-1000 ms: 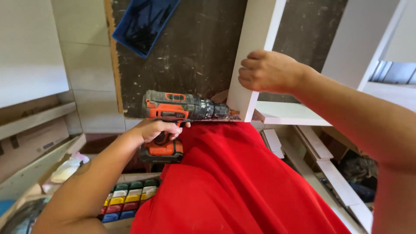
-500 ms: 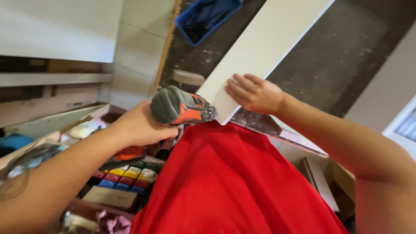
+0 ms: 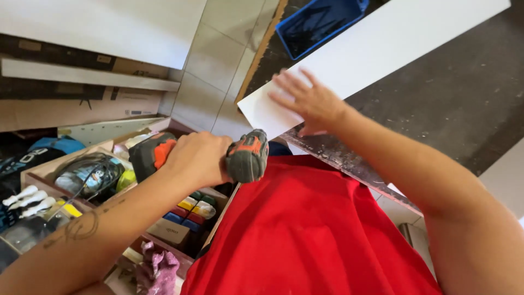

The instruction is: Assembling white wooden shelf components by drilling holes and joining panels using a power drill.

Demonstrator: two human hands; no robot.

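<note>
**Entry: cordless drill and white panel, held at the bench edge**

Left hand (image 3: 199, 158) — clenched around the grip of an orange-and-grey cordless drill (image 3: 245, 155), its dark battery end (image 3: 146, 155) pointing left and its nose pointing toward the red-shirted torso (image 3: 311, 229). Whether a bit is fitted cannot be told.

Right hand (image 3: 308, 101) — fingers spread, palm flat on the near corner of a long white flat board (image 3: 382, 49), pressing it down, not gripping it. The board lies diagonally across a dark, speckled worktop (image 3: 453, 93), its corner projecting past the worn front edge (image 3: 349, 161).

Nearby — a blue plastic tray (image 3: 316, 19) beyond the board; below left, an open wooden drawer (image 3: 180, 218) of small coloured boxes and coiled cable, with a purple rag (image 3: 155, 270).

Risks, as judged:
- Board held by palm pressure alone — it may skate or pivot on the worktop, as nothing visible clamps it.
- Overhanging corner could tip if weight shifts outward.
- Drill nose sits close to the body and the right forearm; a stray trigger squeeze could catch cloth or skin.
- Drill hangs over the open drawer — a slip drops it among the contents.
</note>
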